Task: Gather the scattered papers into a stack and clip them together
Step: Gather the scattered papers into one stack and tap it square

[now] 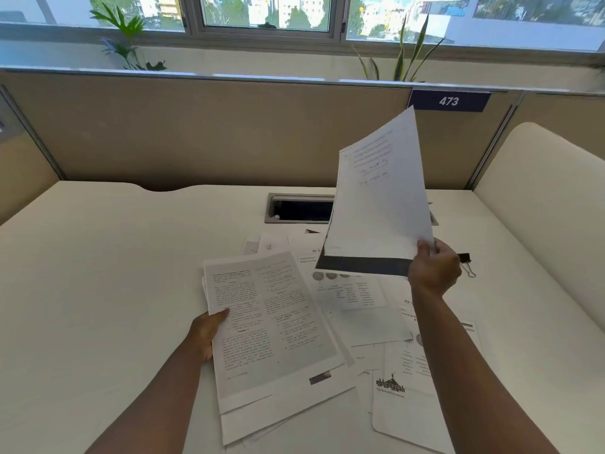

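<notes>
**Papers half gathered, one sheet lifted**

A small stack (271, 326) of printed pages lies on the white desk (98, 273) — at least three sheets, their edges fanned at the near end. The left hand (204, 335) grips its left edge, thumb on top. The right hand (432, 268) pinches the bottom corner of one sheet (379, 198), held up above the desk and tilted. About five loose pages (360, 309) lie overlapping to the right of the stack. One black binder clip (466, 262) rests on the desk just behind the right hand. Further back — an open cable slot (301, 208) in the desktop; its inside is dark.
</notes>
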`<state>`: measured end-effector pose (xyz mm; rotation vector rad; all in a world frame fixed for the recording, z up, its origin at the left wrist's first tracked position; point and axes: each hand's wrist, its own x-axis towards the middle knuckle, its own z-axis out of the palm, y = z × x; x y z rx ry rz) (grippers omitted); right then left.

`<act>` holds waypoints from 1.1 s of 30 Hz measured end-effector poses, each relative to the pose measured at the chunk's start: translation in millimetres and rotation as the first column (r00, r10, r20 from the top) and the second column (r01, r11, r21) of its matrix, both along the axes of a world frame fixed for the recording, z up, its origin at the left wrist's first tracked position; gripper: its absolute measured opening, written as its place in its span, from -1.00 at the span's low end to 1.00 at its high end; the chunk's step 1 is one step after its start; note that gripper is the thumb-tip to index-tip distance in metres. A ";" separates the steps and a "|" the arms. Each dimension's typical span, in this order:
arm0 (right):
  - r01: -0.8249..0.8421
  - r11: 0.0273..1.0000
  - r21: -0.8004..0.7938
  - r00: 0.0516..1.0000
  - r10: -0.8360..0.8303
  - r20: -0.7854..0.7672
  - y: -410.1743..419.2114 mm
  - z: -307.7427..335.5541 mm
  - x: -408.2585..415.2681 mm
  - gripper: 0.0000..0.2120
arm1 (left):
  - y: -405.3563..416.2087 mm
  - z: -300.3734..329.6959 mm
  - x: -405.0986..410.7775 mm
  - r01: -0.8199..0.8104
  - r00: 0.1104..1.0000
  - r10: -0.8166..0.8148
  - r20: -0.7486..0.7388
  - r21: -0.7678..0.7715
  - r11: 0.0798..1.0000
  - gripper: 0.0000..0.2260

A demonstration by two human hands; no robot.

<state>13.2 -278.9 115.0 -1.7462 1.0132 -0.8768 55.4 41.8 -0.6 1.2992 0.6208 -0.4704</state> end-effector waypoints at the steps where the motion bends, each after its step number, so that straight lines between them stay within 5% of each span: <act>1: -0.018 1.000 0.007 1.000 0.018 -0.011 0.5 -1.4 0.6 -0.73 | -0.2 -0.1 0.3 0.001 1.000 -0.001 0.001 0.007 1.000 -0.64; 8: -0.255 0.946 0.201 0.931 0.297 -0.212 16.6 -44.9 4.8 -0.72 | -0.2 -1.0 1.7 -0.012 1.000 0.012 -0.009 0.001 1.000 -0.62; 13: -0.417 0.833 0.364 0.799 0.526 -0.291 43.7 -85.1 -3.2 -0.77 | 1.0 -2.3 4.8 -0.026 0.999 0.026 -0.031 -0.021 0.999 -0.46; 23: -0.662 0.676 0.324 0.461 0.708 -0.536 96.0 -107.2 -20.1 -0.89 | -1.0 -5.8 2.6 -0.021 0.999 0.015 0.043 0.140 0.990 -0.53; 26: -0.665 0.632 0.398 0.378 0.744 -0.551 91.4 -101.5 -17.8 -0.63 | -1.3 -6.2 1.8 -0.016 0.999 0.010 0.038 0.146 0.989 -0.57; 28: -0.628 0.682 0.375 0.439 0.709 -0.552 83.1 -97.0 -16.3 -0.54 | -0.3 -7.4 2.6 -0.014 0.999 0.008 0.040 0.147 0.989 -0.58; 31: -0.531 0.841 0.102 0.633 0.473 -0.613 63.8 -98.1 -16.5 -0.64 | 1.4 -9.8 3.3 0.002 0.999 -0.008 0.042 0.145 0.989 -0.56; 33: -0.517 0.855 0.039 0.609 0.400 -0.685 56.0 -101.4 -18.2 -0.65 | 2.0 -11.1 3.9 0.015 0.999 -0.021 0.038 0.144 0.989 -0.56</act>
